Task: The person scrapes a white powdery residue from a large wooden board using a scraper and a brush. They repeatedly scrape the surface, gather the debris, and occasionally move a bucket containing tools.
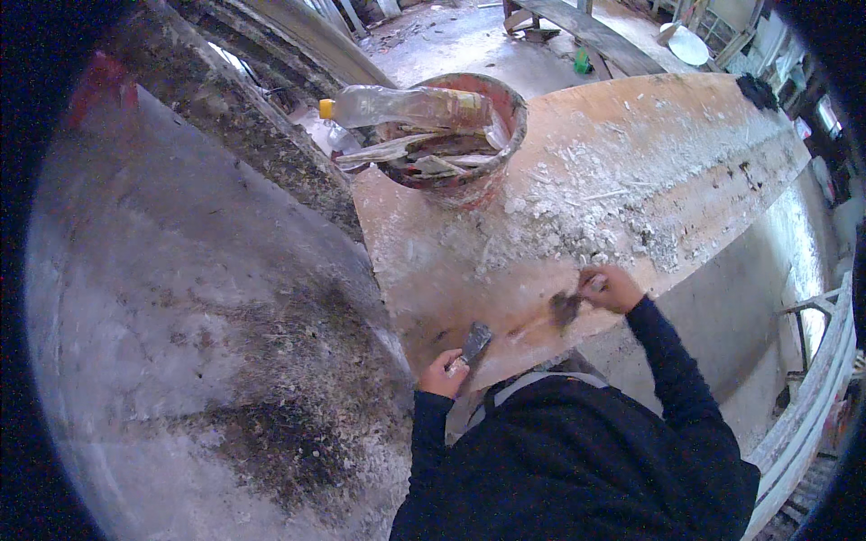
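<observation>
My left hand [442, 371] is closed round the handle of a scraper [478, 339], whose flat grey blade rests at or just above the near end of the board. In my right hand [610, 288] is a brush [566, 308] with dark bristles, blurred at the tips, held low over the near part of the board. The wooden board [505, 293] is pale brown and stretches away to the right. White crumbs and flakes [577, 216] lie thickly across its middle, just beyond the brush.
A reddish bucket [514, 135] stands on the board's far left part, holding scraps and a clear bottle with a yellow cap [406, 106]. A dirty beam [244, 117] runs along the left. Grey floor [180, 298] with dark stains lies beside the board. Something black [758, 92] sits at the far end.
</observation>
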A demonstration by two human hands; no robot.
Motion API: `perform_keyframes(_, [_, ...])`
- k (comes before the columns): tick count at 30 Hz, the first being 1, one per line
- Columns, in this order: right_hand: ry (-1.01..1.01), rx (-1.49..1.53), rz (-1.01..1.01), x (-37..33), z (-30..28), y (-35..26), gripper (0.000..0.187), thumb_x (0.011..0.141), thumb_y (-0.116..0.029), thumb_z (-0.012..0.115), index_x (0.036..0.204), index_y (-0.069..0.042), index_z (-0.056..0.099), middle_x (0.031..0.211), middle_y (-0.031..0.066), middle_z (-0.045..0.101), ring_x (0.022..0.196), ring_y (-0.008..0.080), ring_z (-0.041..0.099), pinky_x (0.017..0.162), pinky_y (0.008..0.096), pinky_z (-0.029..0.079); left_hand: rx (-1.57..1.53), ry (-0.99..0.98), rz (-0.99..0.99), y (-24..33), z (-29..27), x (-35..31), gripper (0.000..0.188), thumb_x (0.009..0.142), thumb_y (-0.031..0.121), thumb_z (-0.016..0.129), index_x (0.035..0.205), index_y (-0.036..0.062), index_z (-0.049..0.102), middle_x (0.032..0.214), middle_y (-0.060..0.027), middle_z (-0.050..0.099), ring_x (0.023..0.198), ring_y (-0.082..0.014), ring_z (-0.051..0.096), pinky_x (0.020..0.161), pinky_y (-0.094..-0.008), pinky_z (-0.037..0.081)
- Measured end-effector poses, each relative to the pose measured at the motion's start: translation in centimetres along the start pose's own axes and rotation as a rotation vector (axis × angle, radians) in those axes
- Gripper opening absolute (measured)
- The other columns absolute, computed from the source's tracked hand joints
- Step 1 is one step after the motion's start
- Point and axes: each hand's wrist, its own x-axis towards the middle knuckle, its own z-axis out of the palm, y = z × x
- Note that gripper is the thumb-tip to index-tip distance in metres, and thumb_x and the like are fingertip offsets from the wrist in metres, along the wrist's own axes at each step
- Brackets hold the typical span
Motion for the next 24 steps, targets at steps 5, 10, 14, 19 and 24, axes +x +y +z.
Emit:
perform_keyframes(5, [0.097, -0.206, -0.069, -0.8, -5.1, 0.1, 0.015, 0.071, -0.023, 0.065, 0.079, -0.012, 0.060, 0.071, 0.0103, 0.061, 0.066, 0.0287, 0.060, 0.060, 0.0372, 0.047, 0.112, -0.038, -0.061, 3.9, 0.9, -0.1, 0.039, 0.072, 0.022, 0.066, 0.108, 0.0090, 0.058, 0.095, -0.0129, 0.063, 0.086, -0.0256, 0.062, 0.076, -0.0327, 0.047])
perform_keyframes(10, [-0.328, -0.060, -0.208, -3.0, -1.2, -1.4, 0.019, 0.072, -0.024, 0.066, 0.083, -0.009, 0.060, 0.074, 0.0087, 0.063, 0.067, 0.0262, 0.060, 0.063, 0.0351, 0.047, 0.076, -0.027, -0.036, 3.2, 3.4, 0.4, 0.037, 0.072, 0.021, 0.066, 0.107, 0.0097, 0.059, 0.096, -0.0113, 0.063, 0.086, -0.0250, 0.062, 0.077, -0.0326, 0.047])
perform_keyframes(14, [-0.249, 0.089, 0.046, -2.1, -5.6, 3.0, 0.021, 0.070, -0.021, 0.068, 0.084, -0.007, 0.062, 0.076, 0.0079, 0.064, 0.067, 0.0216, 0.061, 0.059, 0.0326, 0.048, -0.057, -0.019, 0.029, 1.4, 5.2, 0.6, 0.038, 0.072, 0.021, 0.067, 0.107, 0.0100, 0.059, 0.098, -0.0111, 0.063, 0.088, -0.0245, 0.061, 0.079, -0.0324, 0.046])
perform_keyframes(19, [0.142, -0.282, 0.053, -2.3, -10.1, 3.0, 0.016, 0.071, -0.017, 0.067, 0.083, -0.009, 0.062, 0.078, 0.0098, 0.064, 0.071, 0.0228, 0.063, 0.063, 0.0321, 0.049, 0.057, 0.029, -0.003, 3.5, 6.0, 0.7, 0.039, 0.076, 0.020, 0.065, 0.113, 0.0114, 0.056, 0.098, -0.0084, 0.062, 0.085, -0.0167, 0.060, 0.077, -0.0296, 0.047])
perform_keyframes(24, [0.278, 0.053, -0.130, -2.7, -4.2, 0.6, 0.015, 0.071, -0.016, 0.067, 0.083, -0.009, 0.062, 0.083, 0.0100, 0.064, 0.077, 0.0233, 0.062, 0.069, 0.0315, 0.048, -0.092, 0.242, -0.086, 3.6, 6.9, 1.1, 0.048, 0.080, 0.022, 0.057, 0.124, 0.0062, 0.044, 0.117, -0.0161, 0.054, 0.107, -0.0250, 0.053, 0.089, -0.0325, 0.041])
